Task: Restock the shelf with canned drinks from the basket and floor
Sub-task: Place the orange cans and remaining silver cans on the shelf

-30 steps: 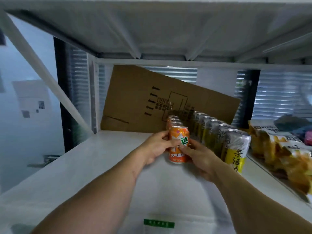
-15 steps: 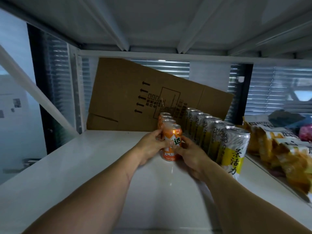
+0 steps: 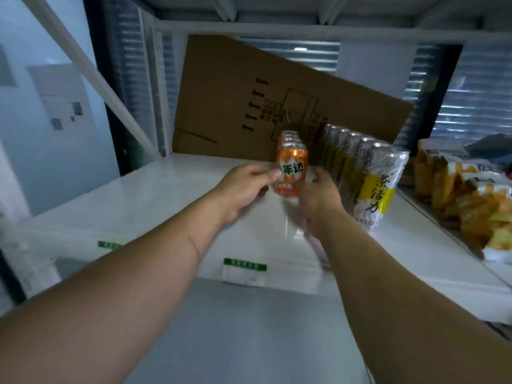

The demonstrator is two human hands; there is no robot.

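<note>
Between the two hands, an orange can (image 3: pixel 292 170) stands upright on the white shelf (image 3: pixel 155 200), long axis vertical, label toward the camera, front of a single-file row of orange cans. Left hand (image 3: pixel 243 187): fingertips touch the can's left side, fingers loosely bent. Right hand (image 3: pixel 318 195): blurred, fingers relaxed, just right of the can; contact cannot be told. Just right of that hand, a row of tall silver-and-yellow cans (image 3: pixel 379 184). Step judged: seating and squaring the can. Next likely calls for letting go and fetching another.
</note>
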